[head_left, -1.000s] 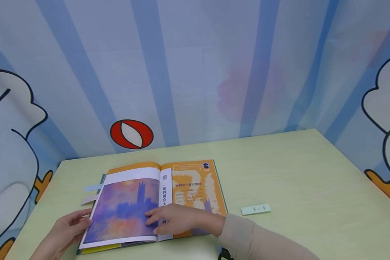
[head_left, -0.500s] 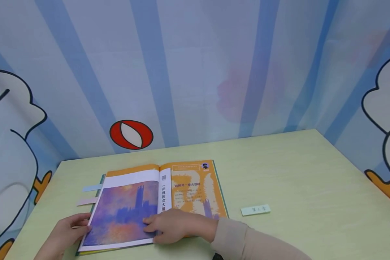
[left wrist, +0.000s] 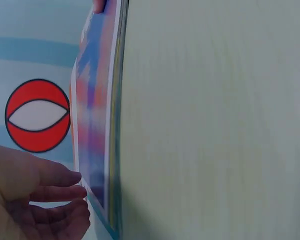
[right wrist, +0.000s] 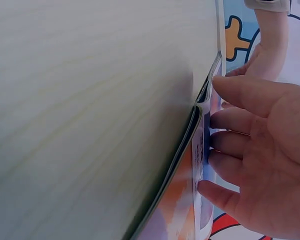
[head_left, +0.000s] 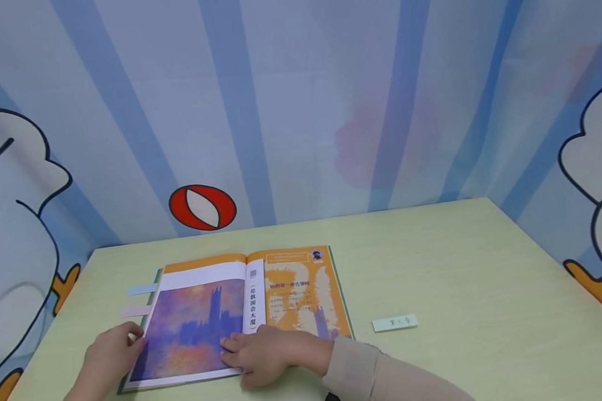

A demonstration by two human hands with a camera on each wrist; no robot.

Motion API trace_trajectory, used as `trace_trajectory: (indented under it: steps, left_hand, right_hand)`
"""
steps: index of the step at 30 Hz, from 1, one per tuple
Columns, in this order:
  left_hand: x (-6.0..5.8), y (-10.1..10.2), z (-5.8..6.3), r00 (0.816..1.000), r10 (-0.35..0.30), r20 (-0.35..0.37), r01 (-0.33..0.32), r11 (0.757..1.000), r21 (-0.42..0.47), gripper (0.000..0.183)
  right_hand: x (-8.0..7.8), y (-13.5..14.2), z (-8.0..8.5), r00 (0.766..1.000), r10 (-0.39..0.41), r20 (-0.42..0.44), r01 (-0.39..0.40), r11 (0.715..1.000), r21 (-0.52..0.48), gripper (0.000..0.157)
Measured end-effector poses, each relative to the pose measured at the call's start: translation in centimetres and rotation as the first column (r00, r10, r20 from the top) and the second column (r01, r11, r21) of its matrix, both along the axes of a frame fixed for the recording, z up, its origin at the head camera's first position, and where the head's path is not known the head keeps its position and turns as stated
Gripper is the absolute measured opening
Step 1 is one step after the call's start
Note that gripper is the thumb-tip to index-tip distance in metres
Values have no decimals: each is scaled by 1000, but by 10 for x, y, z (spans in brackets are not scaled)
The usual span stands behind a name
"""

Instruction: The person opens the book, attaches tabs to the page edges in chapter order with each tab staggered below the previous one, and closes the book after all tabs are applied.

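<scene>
An illustrated book (head_left: 295,295) lies open on the table, a purple and orange painting filling its left page (head_left: 195,328). My left hand (head_left: 109,353) is at that page's outer edge, below two paper tabs; in the left wrist view its thumb and index fingertips (left wrist: 80,177) meet at the page edge, the other fingers curled. My right hand (head_left: 266,353) rests across the lower part of the gutter, fingers extended onto the painting. In the right wrist view its fingers (right wrist: 230,142) lie against the page, with the book's lower edge beside the thumb.
A blue tab (head_left: 141,289) and a pink tab (head_left: 135,312) stick out from the book's left side. To the right, a pale green slip (head_left: 394,323) with handwriting lies on the table (head_left: 461,267). A striped blue backdrop (head_left: 311,111) stands behind.
My left hand has shifted slightly along the page edge, its fingers now drawn up at that edge. The page lies flatter. My right hand has slid slightly toward the book's lower edge.
</scene>
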State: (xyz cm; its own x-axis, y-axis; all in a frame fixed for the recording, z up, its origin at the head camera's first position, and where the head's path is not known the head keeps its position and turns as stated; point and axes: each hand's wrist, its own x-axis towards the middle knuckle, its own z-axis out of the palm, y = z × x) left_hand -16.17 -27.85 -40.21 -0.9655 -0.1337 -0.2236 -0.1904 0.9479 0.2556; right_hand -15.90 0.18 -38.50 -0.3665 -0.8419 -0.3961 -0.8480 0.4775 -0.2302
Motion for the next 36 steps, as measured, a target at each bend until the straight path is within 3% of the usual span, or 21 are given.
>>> trace_trajectory:
  steps: [3,5,11,17,20,22,28,36]
  left_hand:
    - [-4,19,9,992,-95,-79,93,995,-22,24]
    - [-6,33,14,980,-175,-97,180,983,43,30]
    - [-12,83,27,928,-365,-73,372,898,236,46]
    - [-27,107,26,835,-542,-99,550,826,121,40]
    - [-37,112,21,801,-594,-77,599,797,75,41]
    - [-43,115,19,793,-606,-63,609,792,54,42]
    - [-56,120,14,795,-600,-85,605,795,48,43]
    - [-70,127,9,783,-612,-112,619,784,49,43]
  right_hand:
    - [1,0,0,1000,15,-11,-15,1000,23,59]
    - [1,0,1,1000,15,-6,-15,1000,21,59]
    - [2,2,2,1000,-3,-7,3,1000,-4,60]
    - [4,3,1,999,22,-37,-22,1000,1,62]
    - [4,2,-1,998,34,-47,-34,999,10,62]
    - [4,2,-1,998,38,-58,-38,999,15,63]
    - [2,3,-2,994,60,-87,-57,998,31,65]
    - [1,3,-5,996,73,-42,-72,997,20,66]
